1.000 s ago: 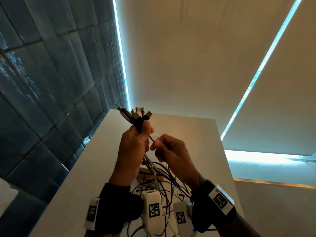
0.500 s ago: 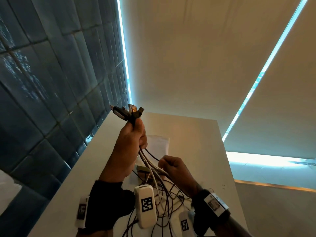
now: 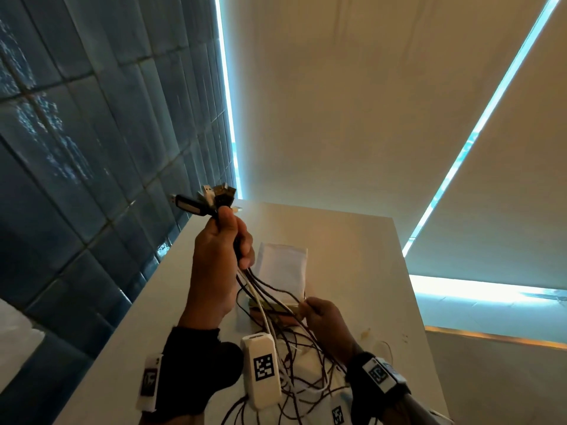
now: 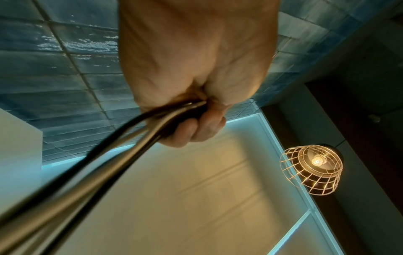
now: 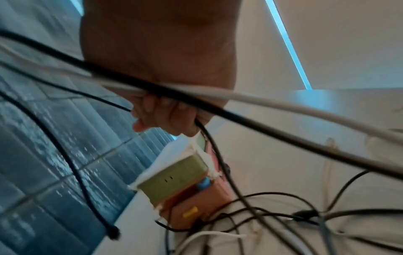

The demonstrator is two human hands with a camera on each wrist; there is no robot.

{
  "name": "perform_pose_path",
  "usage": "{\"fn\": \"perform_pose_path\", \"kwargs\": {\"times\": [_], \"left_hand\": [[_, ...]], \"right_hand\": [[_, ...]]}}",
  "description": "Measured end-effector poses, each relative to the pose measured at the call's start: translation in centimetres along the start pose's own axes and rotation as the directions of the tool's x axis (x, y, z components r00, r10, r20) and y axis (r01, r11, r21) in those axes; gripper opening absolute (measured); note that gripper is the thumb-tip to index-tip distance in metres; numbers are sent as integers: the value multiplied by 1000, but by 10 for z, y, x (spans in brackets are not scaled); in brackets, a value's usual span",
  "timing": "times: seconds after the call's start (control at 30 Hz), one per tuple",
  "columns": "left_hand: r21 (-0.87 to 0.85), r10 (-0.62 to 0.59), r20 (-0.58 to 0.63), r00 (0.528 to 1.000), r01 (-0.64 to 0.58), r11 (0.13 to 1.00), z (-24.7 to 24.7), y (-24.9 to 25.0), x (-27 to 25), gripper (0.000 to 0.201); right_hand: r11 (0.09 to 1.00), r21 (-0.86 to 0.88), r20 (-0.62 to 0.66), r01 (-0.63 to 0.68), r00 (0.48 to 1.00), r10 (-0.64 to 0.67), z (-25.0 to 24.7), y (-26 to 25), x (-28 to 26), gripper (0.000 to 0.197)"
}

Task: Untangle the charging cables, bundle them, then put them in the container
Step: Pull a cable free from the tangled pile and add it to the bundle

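Nearest the head camera, thin dark and white cables [image 3: 294,372] lie in a loose tangle on the pale, smooth worktop [image 3: 368,271], their cords round and glossy; the right hand [image 3: 325,317] sits low over this tangle with its fingers curled around several strands, pulling them taut toward the left hand [image 3: 221,259], which is raised higher and closed in a fist around the gathered cords; above that fist the plugs [image 3: 211,199] fan out, blocky black and metal connectors; just beyond the hands a white, soft-looking rectangular pouch [image 3: 282,268] lies flat on the worktop; past its far edge hang matte cream blinds [image 3: 352,102], and on the left rises a wall of glossy blue-grey tiles [image 3: 76,133]; the left wrist view alone shows a wire-cage lamp [image 4: 311,170] with a lit bulb, and the left fingers [image 4: 196,129] wrapped round blurred dark and silvery cords; the right wrist view alone shows a small box [image 5: 183,186], olive green on top and orange on its sides with white ragged edging, standing on the worktop among the cable loops, partly hidden in the head view.
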State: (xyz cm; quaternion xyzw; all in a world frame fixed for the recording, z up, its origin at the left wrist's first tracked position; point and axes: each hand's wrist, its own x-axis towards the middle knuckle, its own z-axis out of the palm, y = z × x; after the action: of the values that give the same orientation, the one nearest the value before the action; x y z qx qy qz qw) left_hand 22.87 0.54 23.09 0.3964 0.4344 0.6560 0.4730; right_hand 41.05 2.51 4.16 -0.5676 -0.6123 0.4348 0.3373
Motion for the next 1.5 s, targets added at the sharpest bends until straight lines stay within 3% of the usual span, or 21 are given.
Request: {"fn": "perform_pose_path", "kwargs": {"times": [0.17,0.23,0.33,0.43,0.5,0.63,0.87,1.0,1.27,1.37,1.5], "left_hand": [[107,-95,1,995,94,990,0,-4,-1,44],[162,-112,-17,994,113,980,1,-6,-1,41],[180,-159,-9,987,158,971,2,-7,2,36],[45,-228,116,967,224,973,3,-2,1,45],[-158,-259,218,941,296,942,5,2,-1,45],[-425,-258,277,926,359,831,6,6,1,49],[-425,-141,289,947,259,867,3,7,1,46],[-403,-148,254,956,244,882,0,11,0,48],[-338,-132,209,969,198,920,-5,16,0,45],[-299,-147,199,969,203,932,-7,16,0,44],[-223,-159,162,974,193,956,-10,13,5,42]], "right_hand": [[954,279,-175,106,983,-58,-21,-67,0,22],[896,389,-164,214,973,-162,-30,-98,-5,21],[824,421,-97,379,922,-375,-37,-131,-14,22],[780,439,-11,446,871,-491,-33,-142,-21,21],[787,447,71,425,860,-505,-28,-138,-23,21],[845,412,168,341,883,-438,-26,-124,-19,24],[877,414,183,244,922,-342,-21,-87,-3,27],[922,344,196,177,947,-255,-18,-59,3,23],[981,195,129,14,991,-40,-17,-17,3,40],[988,133,104,-74,993,60,-22,-4,1,37],[988,67,-122,-137,982,144,-34,-4,8,27]]}}
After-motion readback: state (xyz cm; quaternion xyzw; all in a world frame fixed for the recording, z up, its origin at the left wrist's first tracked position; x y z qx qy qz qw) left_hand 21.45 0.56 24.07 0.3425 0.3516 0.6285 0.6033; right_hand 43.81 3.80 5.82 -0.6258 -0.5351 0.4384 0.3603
